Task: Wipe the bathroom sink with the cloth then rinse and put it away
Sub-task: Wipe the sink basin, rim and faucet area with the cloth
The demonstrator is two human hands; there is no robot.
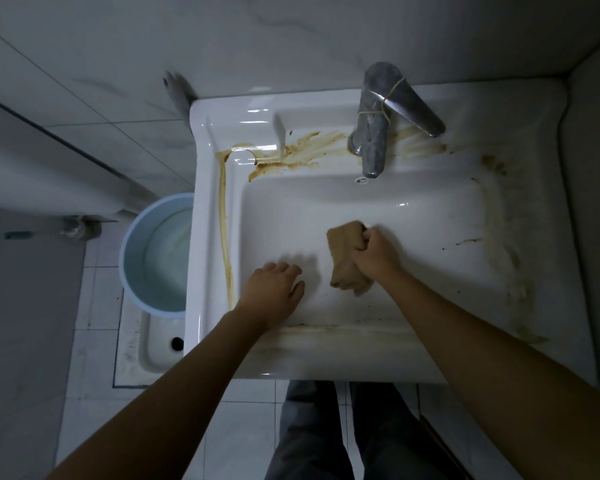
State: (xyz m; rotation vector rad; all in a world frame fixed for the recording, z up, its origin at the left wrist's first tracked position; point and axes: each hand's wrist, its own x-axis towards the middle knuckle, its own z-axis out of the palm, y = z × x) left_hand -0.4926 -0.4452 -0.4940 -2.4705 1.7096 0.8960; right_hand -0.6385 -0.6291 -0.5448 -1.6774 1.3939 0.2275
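Grey-tiled walls frame a white sink streaked brown along its back ledge, left rim and front edge, its faucet at the back. Over the basin's middle, the right hand clenches a tan cloth. Toward the front-left corner, the left hand rests with fingers loosely spread, holding nothing.

a bathroom: stained sink, tap, tiled walls.

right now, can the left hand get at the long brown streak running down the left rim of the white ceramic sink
Probably yes: the left hand is just beside the brown streak with nothing between, though the tan cloth is in the right hand.
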